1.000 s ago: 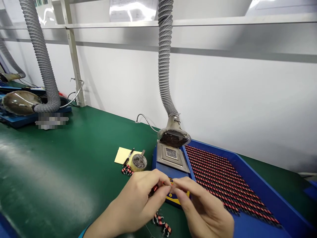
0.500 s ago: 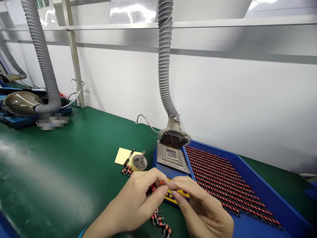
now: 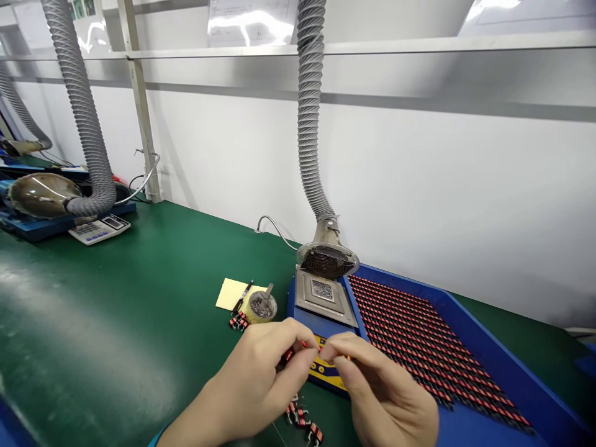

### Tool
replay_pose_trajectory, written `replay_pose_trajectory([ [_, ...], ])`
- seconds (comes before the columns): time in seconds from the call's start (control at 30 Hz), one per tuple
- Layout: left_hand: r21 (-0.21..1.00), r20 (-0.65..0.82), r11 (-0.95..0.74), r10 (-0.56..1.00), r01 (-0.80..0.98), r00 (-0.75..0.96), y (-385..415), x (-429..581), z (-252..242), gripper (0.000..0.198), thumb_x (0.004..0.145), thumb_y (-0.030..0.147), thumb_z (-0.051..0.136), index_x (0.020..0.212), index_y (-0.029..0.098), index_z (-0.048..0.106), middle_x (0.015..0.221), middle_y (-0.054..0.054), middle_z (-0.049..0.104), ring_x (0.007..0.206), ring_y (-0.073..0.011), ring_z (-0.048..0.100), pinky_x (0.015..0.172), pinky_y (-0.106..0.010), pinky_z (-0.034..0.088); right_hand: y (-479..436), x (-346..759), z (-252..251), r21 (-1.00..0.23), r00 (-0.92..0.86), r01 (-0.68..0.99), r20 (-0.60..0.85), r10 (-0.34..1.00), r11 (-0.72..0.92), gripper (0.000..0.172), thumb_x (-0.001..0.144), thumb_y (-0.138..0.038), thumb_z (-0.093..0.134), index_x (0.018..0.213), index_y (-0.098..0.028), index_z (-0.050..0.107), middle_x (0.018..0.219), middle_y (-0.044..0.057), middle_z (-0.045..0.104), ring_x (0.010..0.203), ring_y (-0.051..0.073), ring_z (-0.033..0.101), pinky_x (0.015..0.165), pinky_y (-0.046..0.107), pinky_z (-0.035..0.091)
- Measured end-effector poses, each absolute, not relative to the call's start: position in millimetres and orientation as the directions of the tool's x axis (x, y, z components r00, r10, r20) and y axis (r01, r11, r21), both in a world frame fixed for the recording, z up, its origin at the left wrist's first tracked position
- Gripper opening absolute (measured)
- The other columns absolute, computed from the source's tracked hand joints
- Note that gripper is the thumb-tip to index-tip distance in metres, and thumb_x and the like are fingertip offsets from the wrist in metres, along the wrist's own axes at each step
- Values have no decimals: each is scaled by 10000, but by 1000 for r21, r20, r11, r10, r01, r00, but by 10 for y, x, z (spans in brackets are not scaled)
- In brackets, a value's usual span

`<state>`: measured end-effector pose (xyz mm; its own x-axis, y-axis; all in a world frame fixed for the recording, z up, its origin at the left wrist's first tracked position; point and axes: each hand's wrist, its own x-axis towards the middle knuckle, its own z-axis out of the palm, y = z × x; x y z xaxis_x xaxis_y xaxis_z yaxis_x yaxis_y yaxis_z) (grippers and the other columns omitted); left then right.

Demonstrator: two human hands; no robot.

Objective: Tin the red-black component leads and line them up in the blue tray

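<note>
My left hand [image 3: 261,379] is closed in a pinch, with small red-and-black coils [image 3: 285,359] showing inside its curled fingers and a red bit at its fingertips. Close to its right is my right hand [image 3: 384,388], thumb and index finger bent near each other. Whatever it holds, if anything, is too small to make out. Below the hands, several loose red-and-black coils [image 3: 300,415] lie on the green table. Just behind them stands a blue solder pot [image 3: 326,298] with a yellow front panel, partly covered by my fingers.
A blue tray [image 3: 493,354] at the right holds many rows of coils. Above the pot hangs a fume hood [image 3: 328,251] on a grey hose. Left of it are a small jar [image 3: 261,306], a pen [image 3: 242,297] and yellow paper [image 3: 228,293]. A calculator [image 3: 100,230] lies farther left.
My right thumb and fingertips have shifted slightly right, away from the left fingertips, leaving a small gap between the hands. The left hand stays nearly in place.
</note>
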<state>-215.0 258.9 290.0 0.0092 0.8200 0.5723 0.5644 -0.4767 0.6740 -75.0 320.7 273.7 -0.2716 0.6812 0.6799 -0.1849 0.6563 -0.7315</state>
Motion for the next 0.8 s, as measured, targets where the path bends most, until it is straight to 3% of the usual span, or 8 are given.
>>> replay_pose_trajectory([
  [0.13,776,465,-412,885,478,9,2566,-2166,2933,135,911,213,449,820,185,545,713,23,600,628,-77,530,613,-166,415,3211,-728,2719,-564,-323,-124,801,504,816,332,777,-24,606,987,-273,676,802,23,689,761,194,630,648,308,503],
  [0.23,694,533,-474,844,542,55,2593,-2150,2905,145,912,188,433,828,181,551,725,9,625,630,-87,540,607,-179,419,3191,-719,2724,-529,-329,-49,810,486,847,264,798,-27,566,919,-245,655,785,24,666,762,184,612,673,304,491],
  [0.37,383,725,-592,668,710,165,2637,-2127,2847,194,900,113,388,795,157,546,671,-15,618,581,-106,500,578,-224,390,3179,-715,2745,-828,-480,-122,531,698,547,277,909,-210,458,646,-202,546,576,-1,547,527,127,518,504,244,433],
  [0.47,427,735,-583,669,691,111,2628,-2134,2859,166,890,102,411,792,159,532,650,2,600,556,-91,482,553,-209,372,3195,-715,2743,-865,-498,-382,490,715,327,353,935,-290,411,617,-209,543,494,-12,521,490,133,511,500,251,457],
  [0.57,640,618,-521,786,564,24,2591,-2152,2905,126,902,141,438,818,177,526,695,22,602,585,-68,508,568,-168,384,3200,-713,2728,-783,-353,-315,621,700,536,98,852,-213,585,826,-238,676,725,24,672,722,174,628,671,283,511],
  [0.63,712,552,-478,834,514,10,2576,-2158,2923,119,910,175,446,823,182,527,696,30,585,604,-66,517,587,-159,396,3192,-713,2716,-703,-319,-190,704,635,685,247,791,-101,642,966,-270,687,866,29,702,839,193,643,741,300,511],
  [0.73,671,578,-502,815,546,39,2588,-2143,2908,134,912,177,440,813,177,530,681,24,578,596,-72,513,578,-166,398,3175,-720,2705,-573,-314,-107,795,520,812,313,794,-30,589,978,-268,676,851,22,696,843,192,636,747,305,498],
  [0.8,530,670,-569,736,629,101,2614,-2122,2880,150,908,144,423,810,165,535,676,7,598,580,-86,502,567,-189,392,3171,-732,2705,-642,-346,-91,738,580,761,181,839,-87,545,842,-227,660,764,25,665,751,173,619,675,278,484],
])
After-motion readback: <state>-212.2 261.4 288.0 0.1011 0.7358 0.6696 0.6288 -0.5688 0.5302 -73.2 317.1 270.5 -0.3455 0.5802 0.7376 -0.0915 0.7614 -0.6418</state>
